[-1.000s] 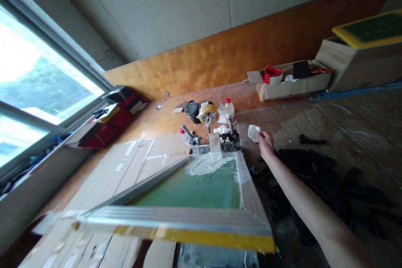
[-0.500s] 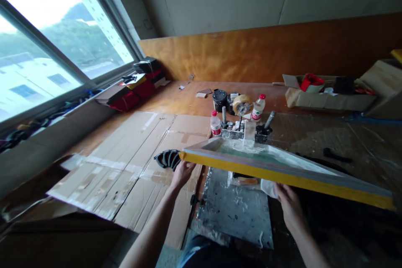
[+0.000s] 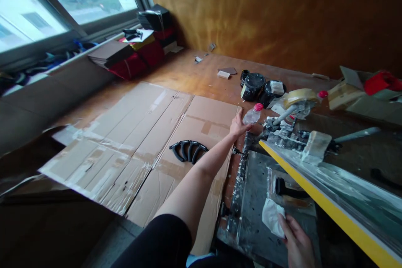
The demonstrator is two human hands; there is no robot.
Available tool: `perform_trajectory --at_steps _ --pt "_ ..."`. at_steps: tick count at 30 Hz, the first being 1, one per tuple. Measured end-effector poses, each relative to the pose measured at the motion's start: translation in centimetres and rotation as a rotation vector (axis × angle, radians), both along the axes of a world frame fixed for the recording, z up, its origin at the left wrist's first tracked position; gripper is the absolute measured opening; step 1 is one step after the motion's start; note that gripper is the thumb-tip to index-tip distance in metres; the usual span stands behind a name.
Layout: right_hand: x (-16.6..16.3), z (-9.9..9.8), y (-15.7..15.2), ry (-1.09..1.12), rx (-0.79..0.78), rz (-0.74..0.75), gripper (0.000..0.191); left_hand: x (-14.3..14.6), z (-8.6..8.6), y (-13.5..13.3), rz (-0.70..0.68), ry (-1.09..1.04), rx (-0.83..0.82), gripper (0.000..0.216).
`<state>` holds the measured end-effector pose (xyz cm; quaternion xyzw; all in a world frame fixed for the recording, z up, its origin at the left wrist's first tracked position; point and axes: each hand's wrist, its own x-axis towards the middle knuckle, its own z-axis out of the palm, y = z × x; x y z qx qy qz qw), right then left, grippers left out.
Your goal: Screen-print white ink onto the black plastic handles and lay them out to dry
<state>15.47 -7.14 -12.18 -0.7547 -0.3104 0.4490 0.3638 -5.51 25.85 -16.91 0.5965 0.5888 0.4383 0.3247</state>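
Observation:
My left hand (image 3: 240, 125) is stretched forward, its fingers apart beside a clear plastic bottle (image 3: 252, 116) with a red cap. I cannot tell whether it touches the bottle. Between the fingers of my right hand (image 3: 295, 234) is a crumpled white cloth (image 3: 273, 217), held over a dark base plate (image 3: 256, 201). Above the plate, a screen printing frame (image 3: 317, 199) with a yellow edge stands tilted up. A black curved handle (image 3: 287, 188) lies on the plate beneath it, partly hidden by the frame.
Several black curved handles (image 3: 190, 150) rest fanned out on flattened cardboard (image 3: 125, 134). Black tubs (image 3: 253, 86) and a tape roll (image 3: 300, 97) stand behind the frame's clamp (image 3: 282, 134). Red boxes (image 3: 135, 60) sit by the window; an open carton (image 3: 348, 92) is at the right.
My left hand has left the frame's corner and moved forward to the bottle. My right hand, still holding the cloth, appears lower. The view has turned downward and left.

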Motion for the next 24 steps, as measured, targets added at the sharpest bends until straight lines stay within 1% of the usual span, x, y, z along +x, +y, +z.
perform_trajectory --at_steps 3,7,10,12,15,17,19,22,24 --pt "-1.6 0.7 0.0 0.036 -0.108 -0.038 0.047 0.9 -1.2 1.2 -0.062 -0.058 0.050 0.098" --pt "-2.9 0.6 0.0 0.017 -0.138 -0.054 0.051 1.7 -1.5 1.9 -0.076 -0.077 0.077 0.083" --pt "-3.5 0.6 0.1 0.007 -0.155 -0.076 0.053 1.9 -1.0 2.2 -0.059 -0.073 0.051 0.064" --pt "-4.0 0.8 0.3 0.007 -0.162 -0.086 0.054 1.7 -0.4 2.1 -0.035 -0.076 0.047 0.054" --pt "-4.5 1.3 0.6 0.027 -0.161 -0.071 0.052 1.0 1.3 1.1 0.042 -0.097 0.042 0.052" --pt "-4.8 1.6 0.9 0.053 -0.142 -0.059 0.050 0.0 2.8 -0.3 0.090 -0.117 0.056 0.056" --pt "-4.9 1.7 1.2 0.077 -0.106 -0.058 0.050 -1.4 4.6 -2.7 0.112 -0.132 0.098 0.058" --pt "-4.6 1.7 1.5 0.105 -0.045 -0.052 0.052 -4.0 6.9 -7.9 0.081 -0.087 0.147 0.055" --pt "-4.3 1.7 1.7 0.123 -0.004 -0.038 0.052 -5.8 7.9 -12.1 0.015 0.013 0.134 0.056"
